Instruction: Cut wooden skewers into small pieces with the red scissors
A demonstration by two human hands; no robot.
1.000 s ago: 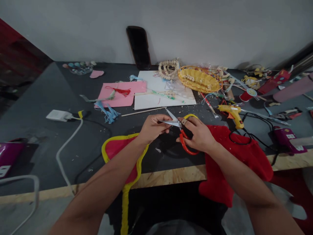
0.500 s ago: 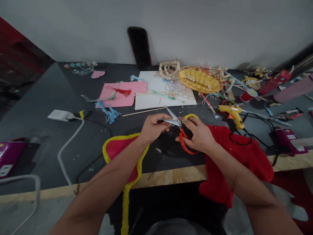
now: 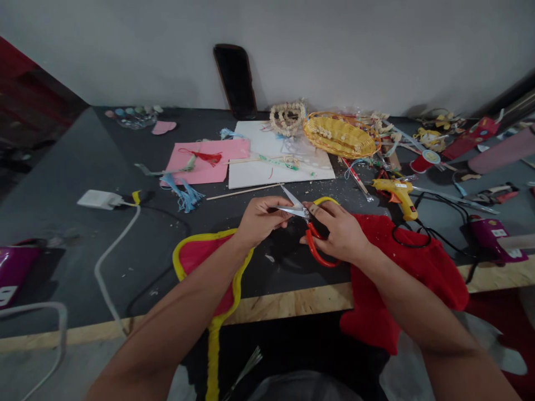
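My right hand grips a pair of scissors by their red handles. Their silver blades stand apart, pointing left above the dark table. My left hand is closed in a pinch right at the blades, and whatever lies in its fingers is too small to name. Behind the right hand shows part of a yellow strip. Under my left forearm lies a pink-red piece with a yellow border, its yellow tail hanging over the table edge. A red cloth lies beneath my right forearm.
A yellow glue gun lies right of my hands. Farther back are a wicker basket, a white board, pink paper and a thin stick. A phone leans on the wall; a white cable runs at left.
The view has shifted slightly. Both hands keep almost the same pose, with the scissor blades still apart. A bundle of thin pale strands now shows more clearly at my lap.
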